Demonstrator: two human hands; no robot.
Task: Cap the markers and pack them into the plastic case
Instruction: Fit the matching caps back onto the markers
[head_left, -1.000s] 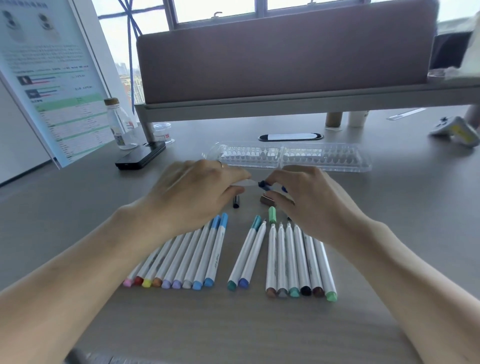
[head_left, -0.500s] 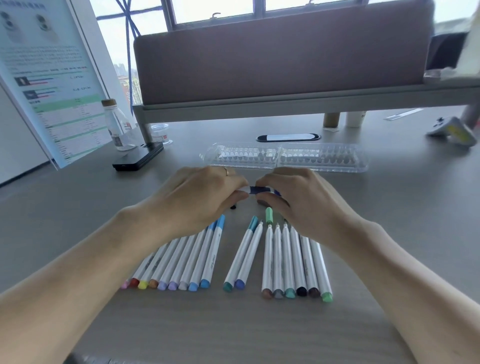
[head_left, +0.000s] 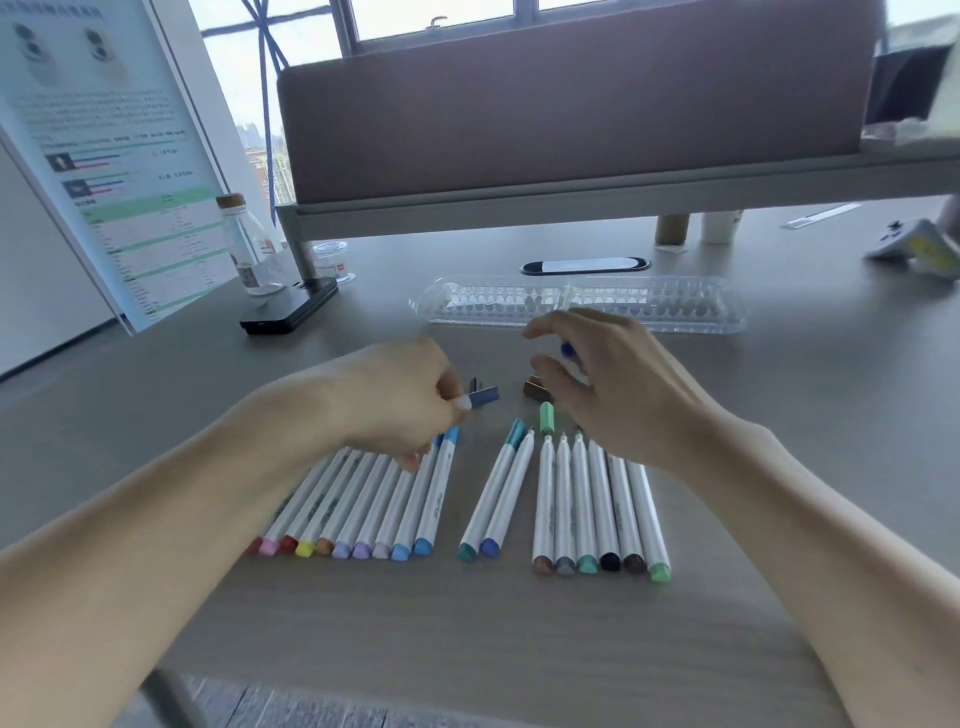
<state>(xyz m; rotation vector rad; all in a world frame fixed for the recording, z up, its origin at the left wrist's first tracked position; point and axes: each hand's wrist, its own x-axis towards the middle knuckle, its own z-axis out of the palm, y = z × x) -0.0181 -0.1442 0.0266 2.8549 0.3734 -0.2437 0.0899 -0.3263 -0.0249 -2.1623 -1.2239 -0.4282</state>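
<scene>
I have the left hand (head_left: 395, 400) gripping one marker (head_left: 483, 397) by its barrel. Its dark capped end pokes out towards the right hand (head_left: 613, 384), whose fingers are loosely spread. A small blue piece (head_left: 567, 349) shows between thumb and forefinger, but I cannot tell whether it is pinched. A grey cap (head_left: 474, 384), a brown cap (head_left: 535, 388) and a green cap (head_left: 546, 417) lie loose just beyond the bare tips of the uncapped row (head_left: 597, 499), handy for matching by colour. The capped row (head_left: 363, 499) sits apart towards the left edge, sorted, I judge, as finished. The open plastic case (head_left: 675, 312) waits nearer the far edge of the desk (head_left: 779, 467), with no markers in it that I can see.
</scene>
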